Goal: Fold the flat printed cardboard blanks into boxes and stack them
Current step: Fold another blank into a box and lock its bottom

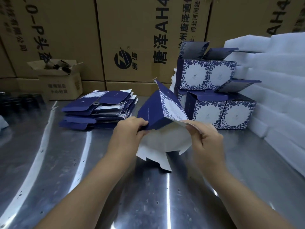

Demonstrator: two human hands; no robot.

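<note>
A half-opened blue-and-white cardboard blank [158, 111] is held above the metal table [165, 195], its white bottom flaps hanging toward me. My left hand [127, 134] grips its dark blue left edge. My right hand [205, 138] pinches the white right-hand flap between thumb and fingers. A pile of flat blanks [99, 109] lies to the left behind my hands. Several folded boxes [217, 109] with floral blue print stand stacked in two layers at the right, their top flaps open.
White foam sheets [272, 80] are piled along the right side. Large brown shipping cartons [132, 38] form a wall at the back. A small open carton [61, 80] sits at back left, with dark items [18, 100] beside it.
</note>
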